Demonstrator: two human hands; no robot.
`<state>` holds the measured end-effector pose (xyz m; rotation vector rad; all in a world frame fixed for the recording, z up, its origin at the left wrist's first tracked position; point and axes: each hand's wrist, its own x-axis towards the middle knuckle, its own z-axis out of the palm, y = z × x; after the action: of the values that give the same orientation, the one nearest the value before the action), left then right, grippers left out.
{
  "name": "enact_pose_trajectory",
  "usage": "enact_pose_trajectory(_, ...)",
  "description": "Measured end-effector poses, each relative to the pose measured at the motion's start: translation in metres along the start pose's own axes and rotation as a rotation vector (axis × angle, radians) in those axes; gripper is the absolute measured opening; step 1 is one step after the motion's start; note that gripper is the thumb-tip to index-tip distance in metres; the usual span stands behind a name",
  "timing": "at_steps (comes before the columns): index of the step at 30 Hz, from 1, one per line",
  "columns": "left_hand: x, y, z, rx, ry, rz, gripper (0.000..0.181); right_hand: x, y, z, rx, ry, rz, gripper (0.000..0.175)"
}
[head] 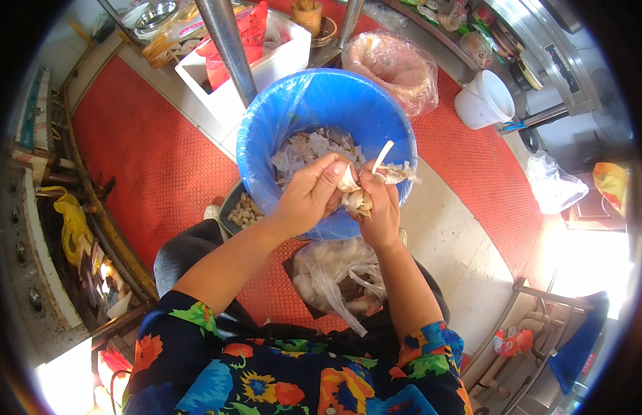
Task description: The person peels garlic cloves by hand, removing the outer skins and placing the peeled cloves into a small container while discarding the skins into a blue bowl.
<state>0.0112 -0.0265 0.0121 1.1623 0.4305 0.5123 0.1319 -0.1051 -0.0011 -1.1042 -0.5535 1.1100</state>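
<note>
Both hands meet above the near right part of a blue bin lined with clear plastic. My left hand pinches a pale garlic clove between thumb and fingers. My right hand grips a partly broken garlic bulb, its stem and loose papery skin sticking out at the upper right. Garlic skins lie inside the bin. A dark tray of garlic cloves sits left of the bin. Between my legs is a clear plastic bag that appears to hold garlic bulbs.
Beyond the bin stand a white foam box, a metal table leg and a plastic-lined round container. A white bucket is at the right. Red mats cover parts of the tiled floor. A metal rack stands at lower right.
</note>
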Motion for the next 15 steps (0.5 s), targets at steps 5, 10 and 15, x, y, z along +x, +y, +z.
enact_pose_trajectory(5, 0.005, 0.005, -0.013, -0.41, 0.007, -0.331, 0.032, 0.002, -0.007, -0.003, 0.049, -0.064, 0.1, 0.02)
enact_pose_trajectory(10, 0.01, 0.014, -0.027, -0.384, 0.008, -0.421, 0.031, 0.006, -0.008, -0.002, -0.008, -0.025, 0.011, 0.021)
enact_pose_trajectory(15, 0.009, 0.019, -0.025, -0.293, 0.078, -0.302, 0.028, 0.006, -0.007, -0.002, -0.19, 0.007, 0.03, 0.023)
